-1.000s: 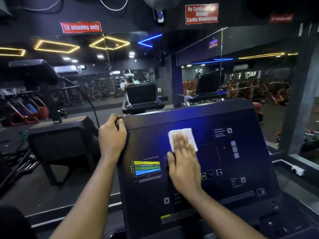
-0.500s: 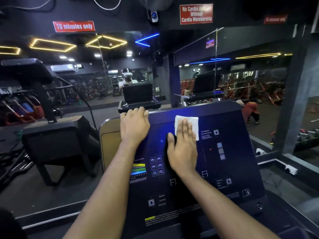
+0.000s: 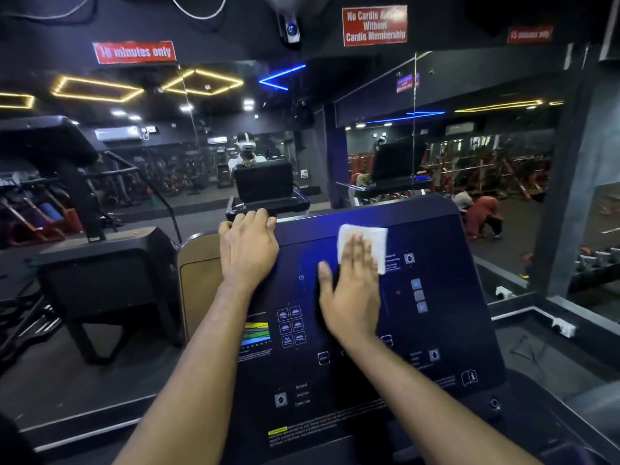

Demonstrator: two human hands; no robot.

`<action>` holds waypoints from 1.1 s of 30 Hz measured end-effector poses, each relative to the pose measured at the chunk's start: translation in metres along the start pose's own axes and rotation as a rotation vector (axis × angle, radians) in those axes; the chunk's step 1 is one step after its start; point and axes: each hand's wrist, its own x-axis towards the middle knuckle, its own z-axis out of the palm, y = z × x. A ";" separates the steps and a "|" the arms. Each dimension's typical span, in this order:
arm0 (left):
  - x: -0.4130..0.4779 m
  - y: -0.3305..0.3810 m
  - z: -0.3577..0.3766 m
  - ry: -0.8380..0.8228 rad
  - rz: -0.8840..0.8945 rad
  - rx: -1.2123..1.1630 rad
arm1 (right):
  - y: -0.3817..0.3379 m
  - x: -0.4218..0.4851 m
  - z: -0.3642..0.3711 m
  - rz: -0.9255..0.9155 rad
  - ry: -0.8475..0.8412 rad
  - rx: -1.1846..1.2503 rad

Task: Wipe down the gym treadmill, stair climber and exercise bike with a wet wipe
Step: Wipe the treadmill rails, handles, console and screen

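White folded wet wipe pressed flat under our right hand, fingers straight, high on the dark treadmill console. Left hand grips its top edge. Lower panel possibly unwiped, too dim to tell. Stair climber, bike remain.

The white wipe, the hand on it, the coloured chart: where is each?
white wipe [image 3: 378, 235], head view, its bare top right corner.
right hand [image 3: 352, 297], head view, the back of the hand.
coloured chart [image 3: 257, 333], head view, its middle stripes.

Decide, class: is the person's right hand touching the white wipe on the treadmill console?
Touching. The head view shows the right hand lying flat, its straight fingers overlapping the white wipe and pressing it against the treadmill console.
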 end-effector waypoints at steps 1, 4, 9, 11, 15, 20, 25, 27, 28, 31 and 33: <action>-0.001 0.002 0.001 0.009 -0.011 -0.004 | 0.004 -0.014 0.001 -0.103 -0.053 -0.024; 0.003 0.011 0.002 -0.014 -0.082 -0.021 | 0.042 -0.042 -0.009 -0.334 -0.127 -0.062; 0.018 0.056 0.013 -0.161 0.033 -0.124 | 0.049 0.007 -0.019 0.051 0.048 0.011; 0.026 0.080 0.019 -0.229 0.114 -0.153 | 0.036 0.015 -0.017 0.076 0.053 0.017; 0.028 0.112 0.033 -0.244 0.155 -0.082 | 0.074 -0.018 -0.028 -0.236 -0.099 -0.058; 0.020 0.116 0.046 -0.136 0.122 -0.007 | 0.101 0.033 -0.049 0.014 0.015 -0.040; 0.019 0.123 0.049 -0.080 0.082 0.010 | 0.083 0.031 -0.041 -0.098 -0.020 -0.016; 0.017 0.125 0.051 -0.064 0.058 0.006 | 0.103 -0.001 -0.043 -0.244 -0.067 -0.059; 0.017 0.127 0.052 -0.058 0.046 0.004 | 0.117 -0.007 -0.048 -0.258 -0.073 -0.071; 0.016 0.133 0.051 -0.049 0.003 0.001 | 0.132 0.026 -0.057 -0.077 0.002 -0.058; 0.014 0.138 0.052 -0.033 -0.015 0.015 | 0.118 0.057 -0.058 0.084 0.066 -0.022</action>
